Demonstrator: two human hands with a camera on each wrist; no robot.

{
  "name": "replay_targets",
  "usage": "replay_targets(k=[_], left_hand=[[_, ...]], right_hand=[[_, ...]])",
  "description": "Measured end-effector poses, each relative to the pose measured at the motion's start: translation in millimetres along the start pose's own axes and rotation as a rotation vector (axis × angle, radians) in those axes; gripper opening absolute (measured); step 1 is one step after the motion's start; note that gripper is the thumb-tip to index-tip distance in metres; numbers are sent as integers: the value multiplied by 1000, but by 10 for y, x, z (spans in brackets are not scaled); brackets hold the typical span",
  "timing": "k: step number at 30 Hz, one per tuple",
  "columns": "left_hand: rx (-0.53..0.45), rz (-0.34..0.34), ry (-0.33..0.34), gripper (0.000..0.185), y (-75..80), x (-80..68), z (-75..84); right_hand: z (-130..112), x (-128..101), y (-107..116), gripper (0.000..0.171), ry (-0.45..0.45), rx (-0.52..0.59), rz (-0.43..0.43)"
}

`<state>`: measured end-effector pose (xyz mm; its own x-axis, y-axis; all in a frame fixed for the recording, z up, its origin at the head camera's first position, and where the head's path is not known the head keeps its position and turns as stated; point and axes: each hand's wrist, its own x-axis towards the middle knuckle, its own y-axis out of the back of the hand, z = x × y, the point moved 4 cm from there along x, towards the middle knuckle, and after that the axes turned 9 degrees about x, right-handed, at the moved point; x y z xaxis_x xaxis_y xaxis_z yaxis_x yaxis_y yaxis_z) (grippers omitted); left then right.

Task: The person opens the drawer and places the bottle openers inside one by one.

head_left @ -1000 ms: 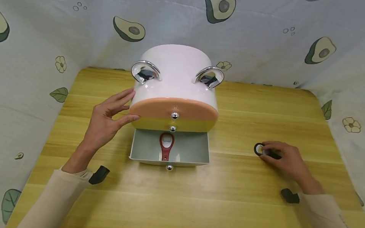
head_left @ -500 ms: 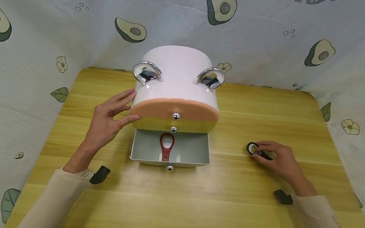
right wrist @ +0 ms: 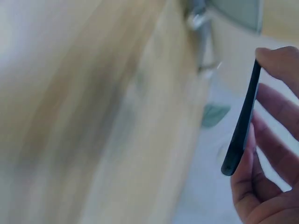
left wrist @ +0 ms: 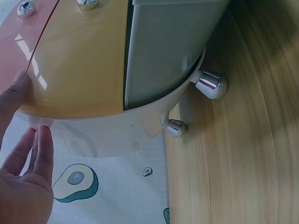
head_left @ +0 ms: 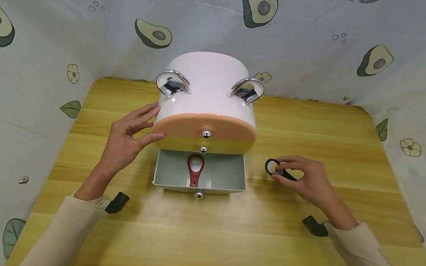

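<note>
A small white cabinet (head_left: 207, 83) with chrome ear-shaped handles stands mid-table, its bottom grey drawer (head_left: 167, 174) pulled out. A red ring-headed tool (head_left: 194, 169) lies inside the drawer. My left hand (head_left: 126, 139) rests with straight fingers against the cabinet's left side, seen close in the left wrist view (left wrist: 28, 154). My right hand (head_left: 304, 178) pinches a black ring-headed tool (head_left: 273, 167) to the right of the drawer, just above the table. In the right wrist view the black tool (right wrist: 243, 126) shows edge-on between thumb and fingers.
The wooden table (head_left: 223, 242) is fenced on three sides by avocado-print cloth (head_left: 50, 17). Black wrist mounts (head_left: 116, 202) sit at both sleeves. The cabinet stands on chrome feet (left wrist: 211, 84); its upper peach and yellow drawers are closed.
My right hand has carried the black ring tool leftward across the table toward the open drawer. The left hand and cabinet have stayed put.
</note>
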<state>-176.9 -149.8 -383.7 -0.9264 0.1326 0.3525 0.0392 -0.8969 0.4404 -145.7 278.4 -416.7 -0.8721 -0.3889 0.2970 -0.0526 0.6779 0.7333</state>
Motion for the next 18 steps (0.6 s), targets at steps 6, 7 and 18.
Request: replay_targets(k=[6,7,18], left_hand=[[-10,0,10,61,-3,8,2],[-10,-1,10,61,-2,7,2],[-1,-4,17,62,-3,-9,0]], right_hand=[[-353,166,-171,17,56,67,-35],[-410,192,-203,17,70,74,-44],[-797,458,-534,20,93,58,-171]])
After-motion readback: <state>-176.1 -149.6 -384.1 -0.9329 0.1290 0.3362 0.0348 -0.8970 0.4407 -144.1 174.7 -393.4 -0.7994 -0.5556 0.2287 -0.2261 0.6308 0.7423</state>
